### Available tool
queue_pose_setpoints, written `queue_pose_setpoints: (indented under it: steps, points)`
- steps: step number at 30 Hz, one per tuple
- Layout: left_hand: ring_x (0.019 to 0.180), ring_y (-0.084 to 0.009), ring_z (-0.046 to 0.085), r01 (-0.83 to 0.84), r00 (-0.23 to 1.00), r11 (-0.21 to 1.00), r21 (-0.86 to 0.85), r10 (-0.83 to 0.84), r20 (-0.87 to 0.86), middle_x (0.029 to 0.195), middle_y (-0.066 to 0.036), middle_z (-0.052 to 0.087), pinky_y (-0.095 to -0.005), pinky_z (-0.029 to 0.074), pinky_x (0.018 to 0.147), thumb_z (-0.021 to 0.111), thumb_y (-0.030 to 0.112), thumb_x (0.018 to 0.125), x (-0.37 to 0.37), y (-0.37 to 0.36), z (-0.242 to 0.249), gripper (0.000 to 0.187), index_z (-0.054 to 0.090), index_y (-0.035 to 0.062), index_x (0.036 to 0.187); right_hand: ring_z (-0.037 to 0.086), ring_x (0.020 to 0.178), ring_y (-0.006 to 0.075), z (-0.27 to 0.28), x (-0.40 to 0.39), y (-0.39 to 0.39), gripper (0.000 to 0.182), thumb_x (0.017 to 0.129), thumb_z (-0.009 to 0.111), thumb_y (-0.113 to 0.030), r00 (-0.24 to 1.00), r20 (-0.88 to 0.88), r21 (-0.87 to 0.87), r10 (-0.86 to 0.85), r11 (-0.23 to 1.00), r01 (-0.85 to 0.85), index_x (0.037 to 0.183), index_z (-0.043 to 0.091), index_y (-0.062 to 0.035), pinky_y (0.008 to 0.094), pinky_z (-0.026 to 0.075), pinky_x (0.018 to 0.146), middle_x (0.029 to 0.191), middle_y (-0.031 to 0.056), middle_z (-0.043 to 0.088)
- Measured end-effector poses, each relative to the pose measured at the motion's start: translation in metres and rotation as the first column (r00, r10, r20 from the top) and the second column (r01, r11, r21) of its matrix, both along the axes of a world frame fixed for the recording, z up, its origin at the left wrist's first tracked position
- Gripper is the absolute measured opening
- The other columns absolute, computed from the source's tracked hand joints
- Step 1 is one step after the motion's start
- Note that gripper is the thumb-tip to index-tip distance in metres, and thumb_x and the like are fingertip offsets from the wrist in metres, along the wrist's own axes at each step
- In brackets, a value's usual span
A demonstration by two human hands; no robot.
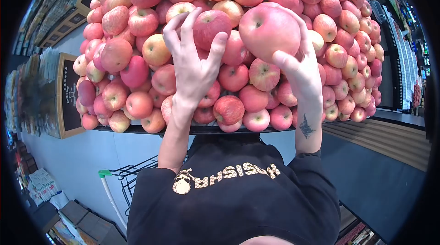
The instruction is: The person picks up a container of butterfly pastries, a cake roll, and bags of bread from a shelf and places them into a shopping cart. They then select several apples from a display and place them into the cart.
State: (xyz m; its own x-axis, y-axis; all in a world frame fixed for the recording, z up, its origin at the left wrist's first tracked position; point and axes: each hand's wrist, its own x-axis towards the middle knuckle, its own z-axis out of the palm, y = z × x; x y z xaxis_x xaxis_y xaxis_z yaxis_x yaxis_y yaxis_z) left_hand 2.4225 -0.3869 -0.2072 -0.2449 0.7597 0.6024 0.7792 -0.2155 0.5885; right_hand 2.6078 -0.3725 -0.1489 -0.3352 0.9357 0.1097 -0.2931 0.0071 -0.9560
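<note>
My left hand reaches into a big heap of apples, its fingers and thumb curved around a dark red apple. That apple sits among the others at the upper middle of the heap. My right hand grips a large pink apple, raised above the pile and closer to the camera, with the stem hollow showing. Its thumb presses the near side while the other fingers are mostly hidden behind the fruit. Between my wrists lie more apples, among them a striped red one.
A dark ledge edges the heap in front of my body. Behind me on the left stands a shopping cart with a green handle corner. A wood-framed sign borders the left side; slatted panelling runs along the right.
</note>
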Motion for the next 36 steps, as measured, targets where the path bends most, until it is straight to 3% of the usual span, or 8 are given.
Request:
queue_pose_setpoints:
  steps: [2, 4, 12, 14, 20, 23, 28, 36]
  points:
    - [0.107, -0.0273, 0.047, 0.436, 0.765, 0.882, 0.180, -0.469, 0.441, 0.123, -0.015, 0.037, -0.0394, 0.043, 0.090, 0.068, 0.035, 0.079, -0.001, -0.010, 0.007, 0.067, 0.039, 0.0032, 0.130, 0.047, 0.115, 0.0219, -0.013, -0.006, -0.002, 0.078, 0.065, 0.078, -0.012, 0.998, 0.044, 0.187, 0.049, 0.981, -0.057, 0.131, 0.036, -0.0086, 0.0336, 0.043, 0.096, 0.124, 0.0112, 0.044]
    - [0.111, -0.0238, 0.050, 0.569, 0.378, 0.776, 0.272, -0.540, 0.752, 0.121, -0.014, 0.045, -0.0356, 0.044, 0.091, 0.075, 0.033, 0.072, 0.016, -0.026, 0.023, 0.073, 0.040, 0.0014, 0.129, 0.044, 0.118, 0.0223, -0.015, -0.010, -0.007, 0.084, 0.060, 0.081, -0.010, 0.987, 0.006, 0.128, 0.159, 0.979, -0.159, 0.131, 0.035, -0.0085, 0.0356, 0.040, 0.099, 0.125, 0.0123, 0.043]
    - [0.115, -0.0251, 0.048, 0.472, 0.798, 0.864, 0.175, -0.503, 0.333, 0.123, -0.014, 0.046, -0.0376, 0.042, 0.097, 0.083, 0.016, 0.057, 0.005, -0.044, 0.033, 0.081, 0.042, -0.0010, 0.125, 0.028, 0.132, 0.0281, -0.036, -0.021, -0.025, 0.092, 0.074, 0.074, -0.025, 0.939, -0.133, 0.198, 0.319, 0.936, -0.290, 0.142, 0.015, -0.0051, 0.0414, 0.028, 0.107, 0.142, 0.0183, 0.025]
    - [0.108, -0.0270, 0.052, 0.354, 0.916, 0.870, 0.344, -0.397, 0.060, 0.119, -0.014, 0.048, -0.0364, 0.045, 0.094, 0.083, 0.013, 0.052, 0.003, -0.043, 0.037, 0.080, 0.046, 0.0005, 0.122, 0.028, 0.132, 0.0295, -0.043, -0.015, -0.031, 0.085, 0.083, 0.061, -0.043, 0.778, -0.482, -0.216, 0.404, 0.806, -0.552, 0.142, 0.014, -0.0040, 0.0425, 0.026, 0.108, 0.143, 0.0176, 0.024]
    - [0.112, -0.0308, 0.050, 0.447, 0.894, 0.813, 0.372, -0.422, -0.151, 0.120, -0.018, 0.047, -0.0397, 0.050, 0.089, 0.086, 0.012, 0.051, -0.002, -0.042, 0.020, 0.079, 0.047, 0.0054, 0.120, 0.033, 0.130, 0.0294, -0.059, -0.017, -0.040, 0.083, 0.083, 0.056, -0.050, 0.638, -0.723, -0.098, 0.265, 0.875, -0.474, 0.140, 0.020, -0.0011, 0.0431, 0.027, 0.107, 0.140, 0.0203, 0.030]
    - [0.118, -0.0348, 0.046, 0.517, 0.759, 0.734, 0.441, -0.631, 0.160, 0.126, -0.019, 0.045, -0.0430, 0.043, 0.096, 0.084, 0.011, 0.054, 0.000, -0.046, 0.010, 0.082, 0.044, 0.0082, 0.126, 0.044, 0.121, 0.0230, -0.022, -0.024, -0.037, 0.082, 0.069, 0.075, -0.008, 0.942, -0.195, -0.033, 0.273, 0.958, -0.284, 0.135, 0.028, -0.0022, 0.0364, 0.040, 0.099, 0.130, 0.0144, 0.040]
    - [0.118, -0.0354, 0.045, 0.540, 0.743, 0.781, 0.313, -0.617, 0.259, 0.129, -0.022, 0.042, -0.0428, 0.040, 0.098, 0.085, 0.013, 0.054, -0.004, -0.058, 0.001, 0.088, 0.038, 0.0049, 0.129, 0.047, 0.116, 0.0244, -0.024, -0.034, -0.054, 0.077, 0.057, 0.079, -0.001, 0.974, 0.222, 0.478, -0.047, 0.876, -0.067, 0.126, 0.045, -0.0048, 0.0357, 0.041, 0.097, 0.123, 0.0111, 0.048]
    - [0.113, -0.0308, 0.049, 0.527, 0.744, 0.747, 0.404, -0.636, 0.206, 0.124, -0.024, 0.045, -0.0402, 0.043, 0.095, 0.089, 0.032, 0.051, -0.017, -0.064, -0.005, 0.098, 0.032, 0.0014, 0.126, 0.050, 0.112, 0.0266, -0.015, -0.044, -0.062, 0.070, 0.063, 0.078, -0.016, 0.928, 0.373, 0.471, 0.025, 0.856, -0.212, 0.124, 0.046, -0.0029, 0.0356, 0.041, 0.095, 0.118, 0.0149, 0.051]
